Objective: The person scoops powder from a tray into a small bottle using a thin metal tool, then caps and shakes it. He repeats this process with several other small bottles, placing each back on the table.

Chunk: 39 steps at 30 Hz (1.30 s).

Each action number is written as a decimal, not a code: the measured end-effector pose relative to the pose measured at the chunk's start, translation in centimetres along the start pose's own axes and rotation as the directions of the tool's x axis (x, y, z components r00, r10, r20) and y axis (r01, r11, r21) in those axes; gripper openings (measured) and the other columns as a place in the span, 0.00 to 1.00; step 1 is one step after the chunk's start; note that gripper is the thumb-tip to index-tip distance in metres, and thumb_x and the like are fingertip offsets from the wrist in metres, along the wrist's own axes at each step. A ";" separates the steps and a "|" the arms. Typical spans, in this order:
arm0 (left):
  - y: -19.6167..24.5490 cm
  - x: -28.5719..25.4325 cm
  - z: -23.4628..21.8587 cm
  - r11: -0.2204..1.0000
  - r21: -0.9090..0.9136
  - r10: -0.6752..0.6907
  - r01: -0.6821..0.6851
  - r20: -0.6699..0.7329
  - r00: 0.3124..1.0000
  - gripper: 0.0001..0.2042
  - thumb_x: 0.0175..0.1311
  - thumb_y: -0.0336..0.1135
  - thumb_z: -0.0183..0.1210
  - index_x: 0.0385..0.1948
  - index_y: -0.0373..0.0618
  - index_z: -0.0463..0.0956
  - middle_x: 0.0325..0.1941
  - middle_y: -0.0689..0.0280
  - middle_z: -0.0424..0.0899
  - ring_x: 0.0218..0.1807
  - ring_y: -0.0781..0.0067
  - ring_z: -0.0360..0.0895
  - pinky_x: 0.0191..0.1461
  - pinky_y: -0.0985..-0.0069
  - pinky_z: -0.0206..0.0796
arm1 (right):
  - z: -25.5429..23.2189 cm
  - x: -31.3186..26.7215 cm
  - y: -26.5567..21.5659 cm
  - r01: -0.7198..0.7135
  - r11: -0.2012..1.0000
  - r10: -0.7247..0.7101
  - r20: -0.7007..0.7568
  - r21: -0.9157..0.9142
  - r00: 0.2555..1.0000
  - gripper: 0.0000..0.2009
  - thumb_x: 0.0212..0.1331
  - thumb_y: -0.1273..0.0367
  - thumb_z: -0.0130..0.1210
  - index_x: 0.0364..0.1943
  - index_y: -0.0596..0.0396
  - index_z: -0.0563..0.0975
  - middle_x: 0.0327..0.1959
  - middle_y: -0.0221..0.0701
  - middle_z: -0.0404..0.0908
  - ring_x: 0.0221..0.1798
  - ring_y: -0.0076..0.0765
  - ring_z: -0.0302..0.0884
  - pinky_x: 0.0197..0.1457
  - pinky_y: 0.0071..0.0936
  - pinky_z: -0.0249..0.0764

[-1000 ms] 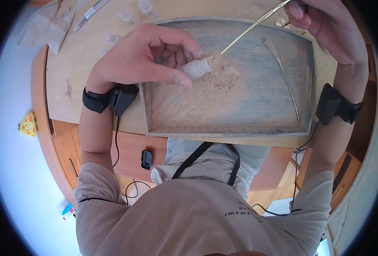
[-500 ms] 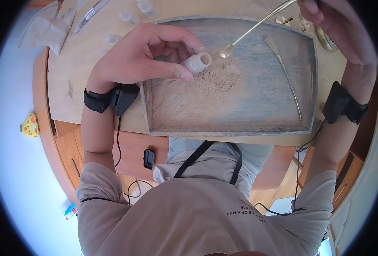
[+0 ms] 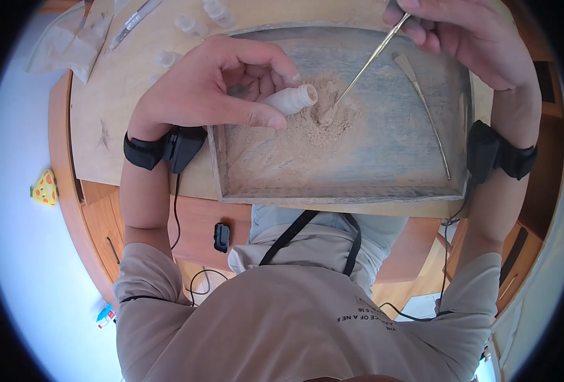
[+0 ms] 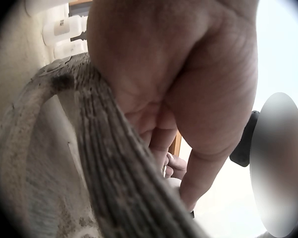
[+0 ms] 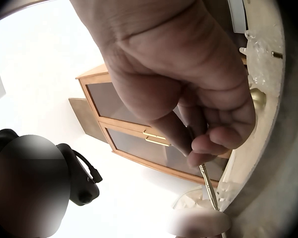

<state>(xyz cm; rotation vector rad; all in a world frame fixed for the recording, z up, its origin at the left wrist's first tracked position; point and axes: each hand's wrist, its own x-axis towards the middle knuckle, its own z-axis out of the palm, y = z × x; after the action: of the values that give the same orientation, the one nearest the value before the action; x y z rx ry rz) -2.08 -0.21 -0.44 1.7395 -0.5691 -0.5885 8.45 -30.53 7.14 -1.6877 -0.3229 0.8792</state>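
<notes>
Right now the bottle (image 3: 289, 100) is hanging tilted over the left half of the tray (image 3: 339, 194), its open mouth facing the tray's right side. I'm pinching it between the thumb and index finger of my left hand (image 3: 212, 79), while my other fingers are curling in towards the palm. Just beside the bottle, the powder (image 3: 330, 130) is lying heaped on the tray floor and spreading towards the tray's near left corner.

My right hand (image 3: 476, 38) is reaching over the tray's far right part, pinching the spoon (image 3: 377, 54) near its upper end between thumb and fingers. The spoon is slanting down and left, its low end meeting the powder; I can't make out its bowl there.

The brush (image 3: 422, 102) is lying in the right part of the tray, its bristles pointing to the far rim and its handle running towards the near one. Beyond the tray's far left corner, other bottles (image 3: 191, 25) are sitting on the table (image 3: 104, 137). Farther left of the tray, the pen (image 3: 132, 25) and the clear bag (image 3: 72, 44) are lying.
</notes>
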 end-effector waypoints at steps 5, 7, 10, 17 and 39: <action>0.0 0.0 -0.1 1.000 -0.006 0.007 -0.007 0.015 1.000 0.23 0.50 0.27 0.77 0.50 0.39 0.79 0.45 0.69 0.82 0.34 0.85 0.72 0.34 0.84 0.63 | -1.1 -0.1 0.4 0.102 0.995 -0.103 -0.096 -0.018 0.990 0.12 0.68 0.70 0.58 0.41 0.70 0.84 0.27 0.36 0.85 0.28 0.24 0.80 0.31 0.20 0.74; 0.0 0.0 -0.1 1.000 -0.004 0.008 -0.008 0.015 1.000 0.23 0.50 0.27 0.77 0.50 0.39 0.79 0.44 0.69 0.82 0.34 0.85 0.71 0.34 0.84 0.63 | -0.7 -1.0 -1.0 0.097 0.994 -0.093 -0.068 0.050 0.993 0.12 0.68 0.70 0.58 0.40 0.70 0.84 0.27 0.36 0.85 0.26 0.24 0.79 0.30 0.21 0.73; 0.0 0.0 0.1 1.000 -0.010 0.004 -0.004 0.006 1.000 0.23 0.50 0.27 0.77 0.50 0.39 0.79 0.44 0.69 0.81 0.35 0.85 0.71 0.35 0.84 0.63 | -0.9 -1.2 -1.2 0.113 0.986 -0.110 -0.031 0.126 0.993 0.12 0.68 0.70 0.58 0.40 0.70 0.84 0.26 0.35 0.84 0.25 0.24 0.77 0.30 0.22 0.72; 0.2 0.0 0.1 1.000 0.004 -0.014 0.014 0.007 1.000 0.23 0.51 0.27 0.77 0.50 0.39 0.79 0.45 0.69 0.81 0.39 0.85 0.73 0.37 0.85 0.65 | -0.7 -0.8 -0.7 0.143 0.984 -0.135 -0.081 0.107 0.988 0.13 0.70 0.70 0.55 0.43 0.71 0.83 0.26 0.34 0.85 0.25 0.23 0.78 0.31 0.21 0.73; 0.7 0.0 0.4 0.997 -0.069 -0.046 0.044 -0.023 0.999 0.20 0.56 0.23 0.72 0.52 0.38 0.79 0.43 0.70 0.82 0.44 0.82 0.79 0.47 0.82 0.69 | -0.8 -1.9 -0.4 0.210 0.973 -0.215 -0.046 -0.096 0.976 0.12 0.69 0.71 0.58 0.43 0.70 0.84 0.29 0.35 0.86 0.29 0.22 0.81 0.32 0.17 0.74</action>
<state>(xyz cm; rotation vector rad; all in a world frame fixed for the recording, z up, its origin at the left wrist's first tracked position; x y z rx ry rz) -2.35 -0.65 0.15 1.6965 -0.4888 -0.6107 7.78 -32.22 8.29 -1.7209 -0.5016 0.6658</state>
